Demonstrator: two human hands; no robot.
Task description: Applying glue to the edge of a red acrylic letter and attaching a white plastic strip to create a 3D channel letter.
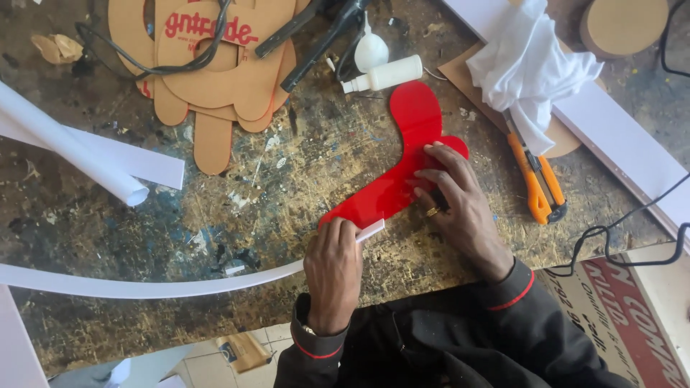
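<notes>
On the workbench [287, 179], left hand [333, 269] pinches white strip [144, 287]; right hand [453, 194] presses flat on red cutout [402, 154].

Workshop, likely sign-making: scarred, paint-spattered chipboard bench [287, 179], orange utility knife [537, 183], white glue bottle [384, 75], stacked brown cut-out templates [215, 79], red acrylic shape [402, 154], long white plastic strip [144, 286], black cables [618, 248], crumpled white rag [528, 68].

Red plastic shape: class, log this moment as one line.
left hand: presses white strip to edge | right hand: flat on red plastic shape | orange knife: beside
</notes>
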